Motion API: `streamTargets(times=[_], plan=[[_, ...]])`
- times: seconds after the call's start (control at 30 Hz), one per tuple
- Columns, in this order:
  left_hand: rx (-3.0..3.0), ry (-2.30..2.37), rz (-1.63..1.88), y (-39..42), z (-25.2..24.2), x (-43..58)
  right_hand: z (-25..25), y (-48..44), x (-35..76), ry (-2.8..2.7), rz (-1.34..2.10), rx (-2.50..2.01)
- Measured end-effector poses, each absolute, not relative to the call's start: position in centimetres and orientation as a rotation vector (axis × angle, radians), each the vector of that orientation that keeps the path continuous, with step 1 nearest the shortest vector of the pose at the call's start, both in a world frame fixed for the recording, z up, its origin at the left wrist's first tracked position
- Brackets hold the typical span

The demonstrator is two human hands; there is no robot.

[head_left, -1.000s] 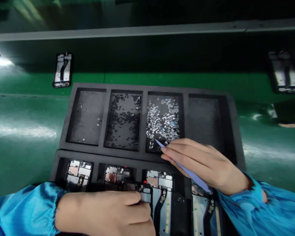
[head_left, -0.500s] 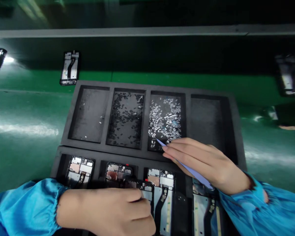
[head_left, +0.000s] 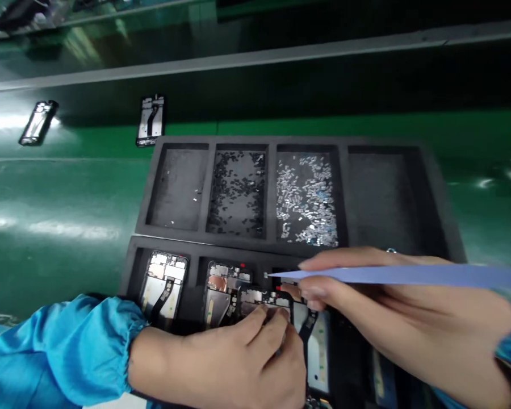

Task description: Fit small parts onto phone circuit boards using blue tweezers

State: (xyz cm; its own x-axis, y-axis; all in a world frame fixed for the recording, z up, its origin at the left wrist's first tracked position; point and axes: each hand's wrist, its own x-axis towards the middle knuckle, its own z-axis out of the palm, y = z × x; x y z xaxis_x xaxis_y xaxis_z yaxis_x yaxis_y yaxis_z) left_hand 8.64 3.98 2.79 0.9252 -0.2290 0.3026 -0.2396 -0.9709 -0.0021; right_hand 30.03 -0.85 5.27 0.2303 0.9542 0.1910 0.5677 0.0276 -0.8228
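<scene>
My left hand (head_left: 238,363) is closed on an opened phone (head_left: 249,298), its inner parts facing up. This phone lies partly over two other opened phones in the lower black tray (head_left: 130,267). My right hand (head_left: 400,318) pinches lilac tweezers (head_left: 378,275), their tip pointing left above the held phone. At that tip sits a tiny silvery piece (head_left: 266,275). Behind the hands, one compartment of the upper black tray (head_left: 271,193) contains many loose silvery pieces (head_left: 317,221). Small black pieces (head_left: 238,186) lie scattered in the compartment to its left.
Another opened phone (head_left: 164,284) rests at the lower tray's left end. Beyond the trays, two more phone bodies (head_left: 151,120) (head_left: 38,122) lie on the green surface (head_left: 68,193). A pale rail (head_left: 196,66) crosses behind them.
My right hand has brought the tweezers from the silvery pieces toward the held phone, turning them to point left. A tiny piece now shows at their tip. The view has shifted.
</scene>
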Motion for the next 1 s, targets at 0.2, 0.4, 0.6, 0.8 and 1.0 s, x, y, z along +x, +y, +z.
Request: streamTargets(times=[0.2, 0.4, 0.6, 0.8, 1.0], plan=[[3.079, -0.376, 0.508, 3.8, 2.6, 8.6, 2.8, 0.2, 27.5, -1.610, 0.379, -1.591], [3.129, -0.503, 0.461, 4.5, 3.5, 8.7, 1.9, 0.1, 26.9, -1.797, 0.265, -1.477], [3.161, -0.566, 0.470, 4.6, 3.8, 8.9, 1.9, -0.1, 26.9, -1.882, 0.257, -1.409], [3.158, -0.547, 0.486, 4.4, 3.7, 8.9, 1.9, -0.1, 27.2, -1.893, 0.192, -1.302], [3.164, -0.511, 0.456, 4.4, 3.8, 8.5, 3.0, -0.2, 27.9, -1.506, 0.172, -1.485]])
